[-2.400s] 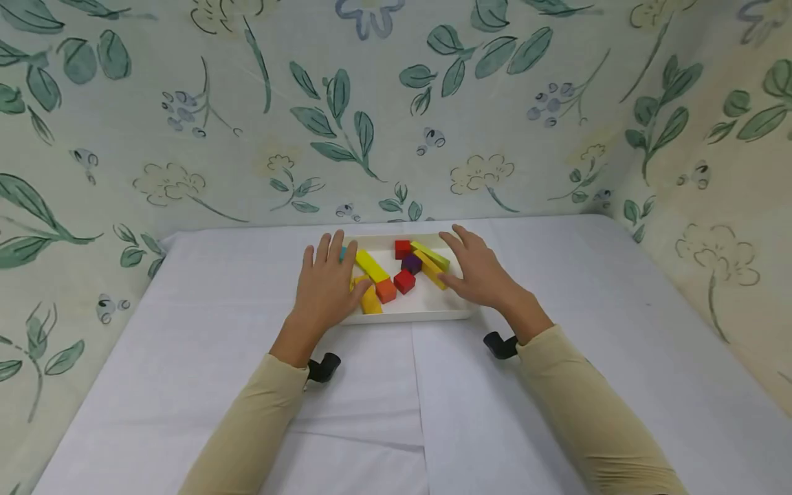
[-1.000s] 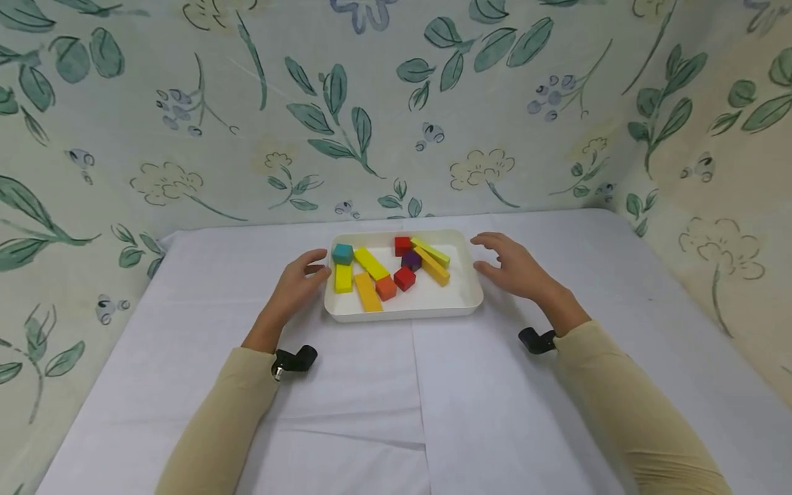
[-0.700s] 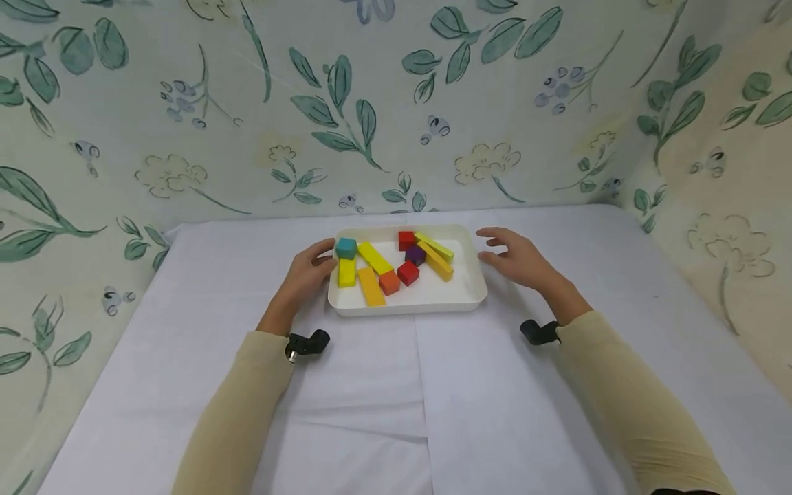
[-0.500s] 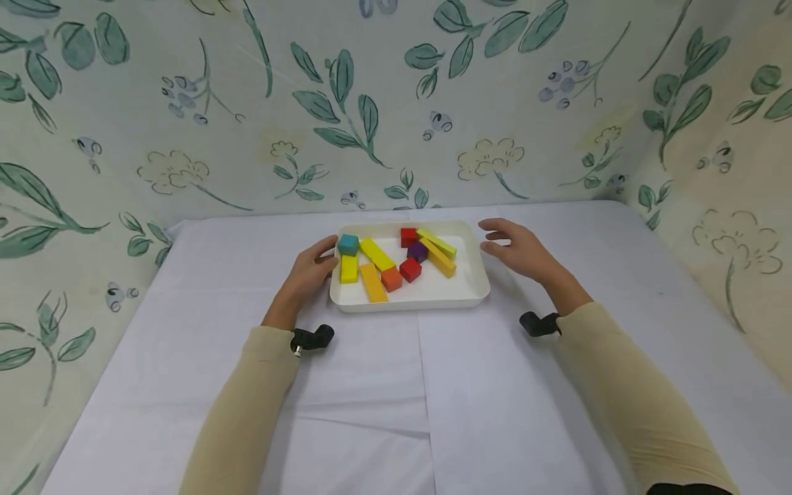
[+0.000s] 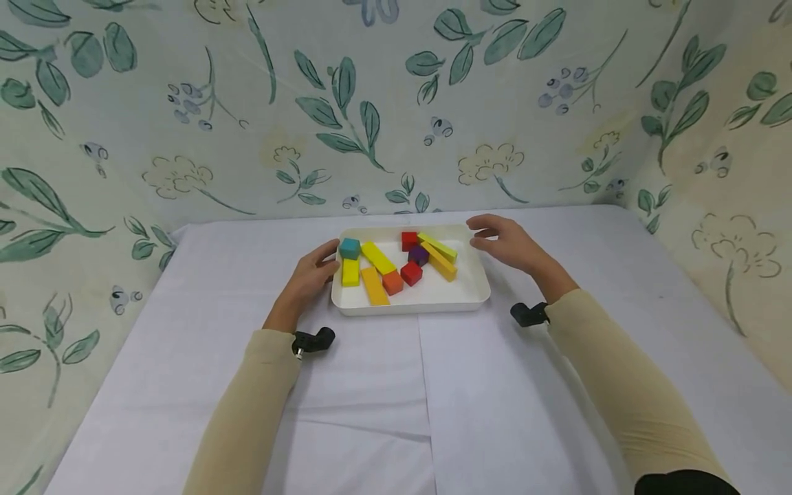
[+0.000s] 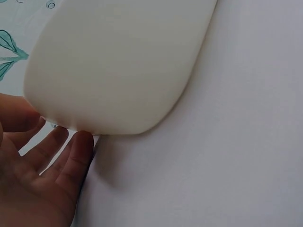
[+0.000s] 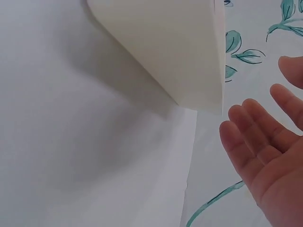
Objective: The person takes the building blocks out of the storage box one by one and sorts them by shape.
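A white rectangular tray [image 5: 433,299] lies near the back of the table, holding several coloured blocks. On its left side are a teal cube [image 5: 349,249], a short yellow block [image 5: 350,273], a long yellow block [image 5: 378,258], an amber block [image 5: 374,287] and an orange cube [image 5: 392,282]. Two red cubes, a purple block [image 5: 418,256] and two long blocks sit farther right. My left hand [image 5: 307,280] touches the tray's left end with relaxed fingertips [image 6: 84,139]. At the back right corner, my right hand [image 5: 510,244] has loosely bent fingers, apart from the tray in the right wrist view.
White cloth [image 5: 365,412] covers the table. Behind it and at the sides hangs a fabric [image 5: 396,103] printed with leaves and flowers. A black wrist camera [image 5: 314,340] juts inward from the left wrist, another [image 5: 529,315] from the right.
Both hands have gone from over the tray out to its ends. The left hand has come to the tray's left end; the right has lately shifted inward to the right rim.
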Demonstrator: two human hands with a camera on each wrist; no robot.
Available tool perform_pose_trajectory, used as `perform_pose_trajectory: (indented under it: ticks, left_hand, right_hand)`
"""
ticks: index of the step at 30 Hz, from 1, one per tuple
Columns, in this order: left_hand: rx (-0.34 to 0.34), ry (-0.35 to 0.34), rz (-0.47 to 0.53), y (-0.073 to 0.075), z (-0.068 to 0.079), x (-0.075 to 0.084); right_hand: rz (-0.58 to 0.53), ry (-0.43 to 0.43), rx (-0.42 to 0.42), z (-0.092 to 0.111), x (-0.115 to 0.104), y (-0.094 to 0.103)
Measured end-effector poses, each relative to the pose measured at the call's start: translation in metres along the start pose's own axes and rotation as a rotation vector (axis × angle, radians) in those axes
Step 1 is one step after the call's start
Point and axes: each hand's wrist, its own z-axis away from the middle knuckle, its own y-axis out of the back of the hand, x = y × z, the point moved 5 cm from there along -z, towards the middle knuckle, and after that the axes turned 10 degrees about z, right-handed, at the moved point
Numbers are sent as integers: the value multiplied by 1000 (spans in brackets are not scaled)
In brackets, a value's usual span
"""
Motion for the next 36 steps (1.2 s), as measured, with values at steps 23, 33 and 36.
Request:
perform_pose_trajectory:
  ticks: [23,33,36]
  left_hand:
    - [-23,-19,16,0,3,-2]
    - [-31,-22,24,0,0,-5]
    - [-32,-32,18,1,-2,-4]
  right_hand:
    - [291,42,-219,-32,-44,-29]
    - [308,2,-321,-39,-47,-42]
    - [301,-9,-332,-39,-46,-42]
